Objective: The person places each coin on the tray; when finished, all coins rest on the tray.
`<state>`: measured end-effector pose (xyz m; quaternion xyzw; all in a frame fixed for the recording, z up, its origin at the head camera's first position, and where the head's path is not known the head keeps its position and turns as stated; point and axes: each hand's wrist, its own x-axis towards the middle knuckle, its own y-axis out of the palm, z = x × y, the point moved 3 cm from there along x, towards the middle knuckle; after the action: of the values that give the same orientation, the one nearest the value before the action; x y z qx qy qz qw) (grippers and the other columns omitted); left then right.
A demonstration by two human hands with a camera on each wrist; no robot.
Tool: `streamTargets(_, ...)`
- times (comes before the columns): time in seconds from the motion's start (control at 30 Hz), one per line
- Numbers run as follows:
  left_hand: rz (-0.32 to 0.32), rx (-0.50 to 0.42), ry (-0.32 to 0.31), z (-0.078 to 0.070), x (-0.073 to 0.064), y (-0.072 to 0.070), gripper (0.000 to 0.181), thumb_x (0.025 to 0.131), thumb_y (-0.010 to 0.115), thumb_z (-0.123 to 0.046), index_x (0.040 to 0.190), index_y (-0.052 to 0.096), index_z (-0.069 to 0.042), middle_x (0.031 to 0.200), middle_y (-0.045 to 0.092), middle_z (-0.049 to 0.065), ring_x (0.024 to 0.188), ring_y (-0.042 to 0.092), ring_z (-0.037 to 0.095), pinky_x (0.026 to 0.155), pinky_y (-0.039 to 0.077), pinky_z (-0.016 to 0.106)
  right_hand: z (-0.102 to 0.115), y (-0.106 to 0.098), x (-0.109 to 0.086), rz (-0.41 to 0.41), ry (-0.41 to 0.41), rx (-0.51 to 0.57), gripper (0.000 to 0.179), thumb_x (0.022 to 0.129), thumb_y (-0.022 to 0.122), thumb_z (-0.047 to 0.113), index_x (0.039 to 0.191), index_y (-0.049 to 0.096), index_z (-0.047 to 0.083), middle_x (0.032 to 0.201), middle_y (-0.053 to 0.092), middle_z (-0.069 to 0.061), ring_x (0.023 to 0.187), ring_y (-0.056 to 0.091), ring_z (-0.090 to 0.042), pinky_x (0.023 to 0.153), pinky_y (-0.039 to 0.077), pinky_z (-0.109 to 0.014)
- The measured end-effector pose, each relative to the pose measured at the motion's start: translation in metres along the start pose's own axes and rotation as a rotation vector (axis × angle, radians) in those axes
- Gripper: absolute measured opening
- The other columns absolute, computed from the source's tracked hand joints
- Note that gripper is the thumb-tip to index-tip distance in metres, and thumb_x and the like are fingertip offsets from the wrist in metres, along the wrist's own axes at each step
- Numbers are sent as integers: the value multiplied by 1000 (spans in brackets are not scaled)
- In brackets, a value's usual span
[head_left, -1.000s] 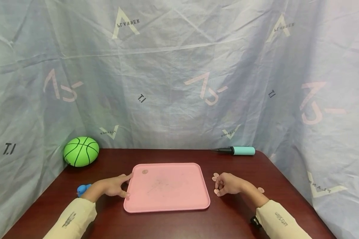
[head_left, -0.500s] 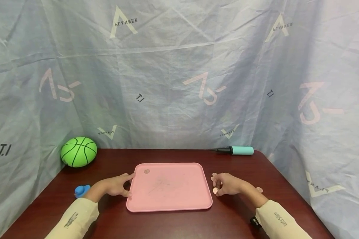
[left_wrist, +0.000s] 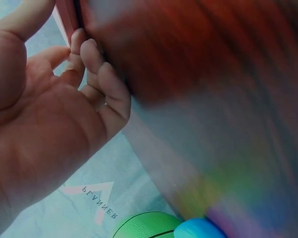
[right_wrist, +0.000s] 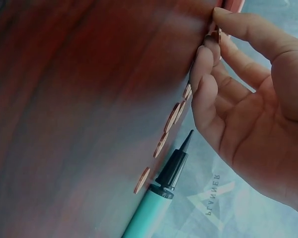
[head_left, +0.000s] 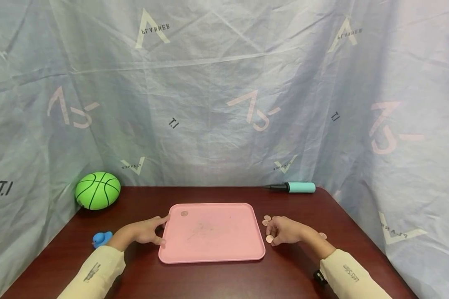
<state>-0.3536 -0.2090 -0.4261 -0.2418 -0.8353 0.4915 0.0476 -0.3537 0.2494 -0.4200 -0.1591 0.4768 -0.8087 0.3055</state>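
Observation:
A pink rectangular tray (head_left: 213,238) lies on the dark red-brown table, with one small round disc (head_left: 184,213) near its far left corner. At the tray's left edge, my left hand (head_left: 146,231) touches the rim with spread thumb and index finger; its other fingers bend loosely beside the tray in the left wrist view. Just right of the tray, my right hand (head_left: 287,230) pinches a thin wooden-looking disc (head_left: 270,239) at its fingertips, low over the table. Two more discs (head_left: 266,220) lie just beyond those fingers, and another disc (head_left: 323,236) sits behind the right wrist.
A green ball (head_left: 98,191) stands at the far left, and a blue toy duck (head_left: 102,239) by the left forearm. The teal hand pump (head_left: 301,187) lies along the table's back edge. Grey printed curtain (head_left: 209,145) hangs around the back and sides.
The tray sits slightly further right relative to the right hand, nearly reaching its fingers. The disc at the right fingertips now faces the head camera more fully. Both hands keep nearly the same place.

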Motion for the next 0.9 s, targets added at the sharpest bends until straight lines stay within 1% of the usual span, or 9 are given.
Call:
streamTargets(0.1, 1, 0, -19, 2, -1, 2, 99, 76, 85, -32, 154, 32, -3, 120, 52, 11, 115, 49, 32, 103, 39, 58, 1, -1, 0, -12, 19, -38, 17, 76, 82, 10, 87, 69, 11, 73, 62, 8, 69, 56, -5, 64, 48, -24)
streamTargets(0.2, 6, 0, -32, 3, -1, 4, 98, 76, 84, -33, 154, 32, -4, 124, 51, 12, 119, 48, 33, 104, 38, 59, 1, -2, 0, -50, 42, -62, 14, 79, 81, 14, 86, 69, 12, 74, 63, 8, 70, 57, -6, 64, 48, -25)
streamTargets(0.33, 7, -13, -34, 5, -1, 4, 99, 77, 83, -34, 155, 30, -5, 128, 50, 14, 121, 47, 35, 104, 37, 60, 3, -5, 6, -166, 76, -65, 15, 80, 82, 18, 82, 69, 12, 79, 67, 6, 78, 63, -10, 65, 49, -26)
streamTargets(0.4, 7, -21, -36, 6, -3, 3, 99, 77, 83, -33, 155, 30, -5, 133, 48, 18, 125, 45, 38, 105, 35, 61, 6, -6, 12, -229, 102, -59, 16, 80, 82, 20, 80, 69, 12, 78, 67, 5, 76, 63, -12, 64, 49, -27)
streamTargets(0.47, 8, -24, -43, 6, -4, 1, 98, 78, 83, -33, 155, 29, -5, 140, 44, 22, 129, 42, 41, 106, 33, 62, 10, -7, 19, -281, 149, -52, 18, 80, 82, 23, 81, 68, 13, 77, 65, 5, 73, 61, -13, 62, 48, -28)
streamTargets(0.57, 16, -22, -44, 7, -5, 0, 98, 78, 82, -32, 156, 28, -4, 146, 39, 27, 134, 38, 44, 107, 31, 63, 17, -5, 32, -326, 191, -39, 18, 80, 82, 24, 83, 68, 13, 72, 61, 5, 65, 55, -13, 58, 47, -30)
streamTargets(0.7, 19, -28, -23, 6, -5, 2, 99, 79, 82, -33, 155, 27, -3, 143, 41, 26, 132, 40, 43, 107, 32, 63, 26, -2, 49, -338, 196, -39, 17, 80, 82, 22, 83, 69, 11, 73, 62, 5, 67, 56, -11, 61, 48, -31)
streamTargets(0.77, 19, -41, -25, 5, -4, 3, 99, 78, 82, -34, 155, 28, -3, 141, 42, 24, 131, 41, 42, 107, 32, 62, 30, 1, 56, -319, 189, -52, 15, 81, 80, 21, 83, 70, 11, 72, 63, 5, 66, 56, -11, 61, 49, -30)
streamTargets(0.9, 16, -57, -44, 4, -3, 3, 99, 77, 82, -33, 156, 28, -5, 142, 42, 23, 131, 40, 41, 107, 32, 63, 39, 7, 70, -250, 179, -92, 14, 83, 79, 22, 82, 71, 11, 72, 62, 5, 65, 56, -11, 59, 49, -30)
